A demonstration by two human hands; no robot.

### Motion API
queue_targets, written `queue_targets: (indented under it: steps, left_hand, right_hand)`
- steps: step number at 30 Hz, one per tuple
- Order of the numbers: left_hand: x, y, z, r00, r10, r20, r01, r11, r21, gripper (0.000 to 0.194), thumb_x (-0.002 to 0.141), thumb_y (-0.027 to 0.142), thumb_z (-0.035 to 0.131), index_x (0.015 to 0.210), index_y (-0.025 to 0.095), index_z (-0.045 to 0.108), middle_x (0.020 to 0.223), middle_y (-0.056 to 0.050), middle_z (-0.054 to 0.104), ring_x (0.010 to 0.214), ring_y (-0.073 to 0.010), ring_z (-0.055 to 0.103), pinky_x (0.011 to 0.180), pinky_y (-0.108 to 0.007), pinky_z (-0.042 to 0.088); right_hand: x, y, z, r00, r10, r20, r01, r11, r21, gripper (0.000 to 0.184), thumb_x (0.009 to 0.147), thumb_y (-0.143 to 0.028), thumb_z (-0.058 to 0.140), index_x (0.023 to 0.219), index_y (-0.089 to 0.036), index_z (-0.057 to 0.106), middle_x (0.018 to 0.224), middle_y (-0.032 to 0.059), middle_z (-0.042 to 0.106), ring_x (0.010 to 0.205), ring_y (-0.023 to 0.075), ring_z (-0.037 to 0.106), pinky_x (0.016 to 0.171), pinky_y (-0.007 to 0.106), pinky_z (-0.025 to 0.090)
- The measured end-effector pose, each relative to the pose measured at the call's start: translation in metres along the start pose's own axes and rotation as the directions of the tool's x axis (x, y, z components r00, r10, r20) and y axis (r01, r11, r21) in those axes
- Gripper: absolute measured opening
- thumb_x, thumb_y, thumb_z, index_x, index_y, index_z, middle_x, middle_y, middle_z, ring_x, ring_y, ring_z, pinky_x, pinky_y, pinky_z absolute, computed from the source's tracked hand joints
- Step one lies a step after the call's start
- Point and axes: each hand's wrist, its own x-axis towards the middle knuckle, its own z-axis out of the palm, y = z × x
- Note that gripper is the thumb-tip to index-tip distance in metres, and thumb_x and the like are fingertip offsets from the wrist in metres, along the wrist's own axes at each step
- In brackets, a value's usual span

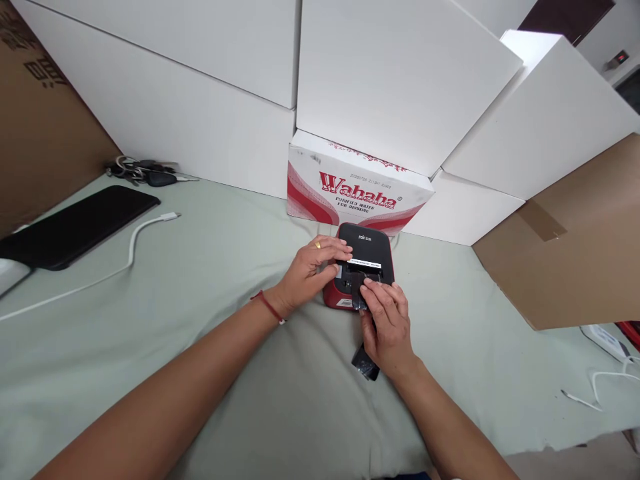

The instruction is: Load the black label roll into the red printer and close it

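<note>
A small box-shaped device with a black top and red sides lies on the cloth. A white strip of print crosses its top, with a dark recess below it. My left hand rests over the device's left edge, finger and thumb tips apart on its top. With fingers and thumb pinched, my right hand holds a shiny black strip over the device's near end. Another black piece sticks out beneath this hand; I cannot tell whether it joins the strip. The right palm hides part of both.
Behind the device stands a Wahaha carton, against stacked white boxes. To the left lie a black phone-like slab, a white cable and keys. A brown cardboard box and a power strip are at right.
</note>
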Motion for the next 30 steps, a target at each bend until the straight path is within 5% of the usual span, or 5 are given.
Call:
queue_targets:
  steps: [4, 11, 22, 26, 30]
  left_hand:
    - [-0.005, 0.0, -0.003, 0.992, -0.109, 0.068, 0.117, 0.985, -0.125, 0.032, 0.096, 0.032, 0.063, 0.124, 0.029, 0.078, 0.148, -0.007, 0.069, 0.152, -0.0301, 0.051, 0.132, -0.053, 0.034]
    - [-0.008, -0.018, 0.007, 0.955, -0.29, 0.058, 0.291, 0.887, -0.357, 0.103, 0.085, 0.036, 0.074, 0.171, 0.039, 0.018, 0.185, 0.0, 0.011, 0.173, -0.0298, -0.001, 0.139, -0.057, 0.006]
    - [-0.01, -0.029, 0.016, 0.945, -0.302, 0.121, 0.32, 0.793, -0.518, 0.08, 0.088, 0.035, 0.068, 0.16, 0.029, 0.035, 0.175, -0.009, 0.037, 0.166, -0.0289, 0.03, 0.137, -0.05, 0.025]
    - [-0.008, -0.034, 0.019, 0.937, -0.346, 0.039, 0.316, 0.797, -0.515, 0.057, 0.093, 0.043, 0.067, 0.144, 0.025, 0.05, 0.159, -0.011, 0.055, 0.152, -0.0275, 0.048, 0.128, -0.046, 0.037]
    - [-0.007, -0.03, 0.016, 0.833, -0.438, -0.337, 0.391, 0.898, -0.201, 0.018, 0.084, 0.033, 0.068, 0.088, 0.023, 0.054, 0.093, -0.001, 0.063, 0.09, -0.0176, 0.059, 0.089, -0.032, 0.049]
  right_hand:
    - [0.0, 0.0, -0.001, 1.0, -0.01, 0.007, 0.01, 1.0, -0.005, 0.076, 0.099, -0.008, 0.057, 0.168, -0.031, 0.036, 0.15, 0.0104, 0.068, 0.138, 0.027, 0.061, 0.126, 0.056, 0.041]
    - [0.001, -0.001, -0.001, 1.0, 0.0, 0.002, 0.0, 1.0, 0.007, 0.076, 0.099, -0.008, 0.057, 0.168, -0.031, 0.037, 0.151, 0.01, 0.068, 0.138, 0.0265, 0.061, 0.126, 0.055, 0.041]
    - [0.036, 0.003, -0.048, 0.977, 0.132, 0.17, -0.179, 0.936, 0.304, 0.033, 0.108, -0.037, 0.053, 0.133, -0.025, 0.07, 0.133, 0.0113, 0.077, 0.123, 0.0279, 0.071, 0.113, 0.051, 0.053]
    - [0.086, 0.022, -0.07, 0.838, 0.313, 0.447, -0.466, 0.838, 0.285, 0.031, 0.106, -0.045, 0.056, 0.114, -0.025, 0.077, 0.111, 0.0057, 0.082, 0.095, 0.0217, 0.077, 0.089, 0.035, 0.061]
    - [0.137, 0.037, -0.052, 0.703, 0.304, 0.642, -0.405, 0.914, 0.011, 0.025, 0.102, -0.031, 0.06, 0.119, -0.023, 0.077, 0.113, 0.0047, 0.082, 0.096, 0.0209, 0.076, 0.089, 0.033, 0.057]
